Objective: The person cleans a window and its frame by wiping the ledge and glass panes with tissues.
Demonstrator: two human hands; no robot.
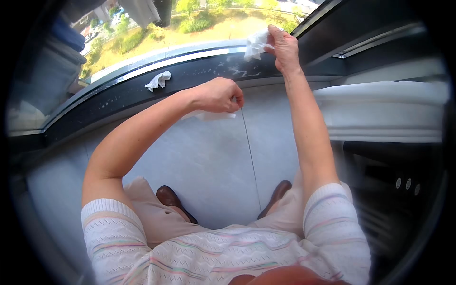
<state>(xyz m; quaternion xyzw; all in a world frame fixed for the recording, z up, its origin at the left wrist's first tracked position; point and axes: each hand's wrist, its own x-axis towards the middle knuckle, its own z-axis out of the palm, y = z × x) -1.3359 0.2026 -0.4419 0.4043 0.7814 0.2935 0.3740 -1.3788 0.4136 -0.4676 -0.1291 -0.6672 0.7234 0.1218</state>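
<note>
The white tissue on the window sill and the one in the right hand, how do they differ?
Support: the sill tissue lies on the dark window sill, while the held tissue is in the right hand's grip.
Shape: the sill tissue is bunched into a narrow, twisted wad; the held tissue spreads out more loosely.
Both are white and wrinkled.
</note>
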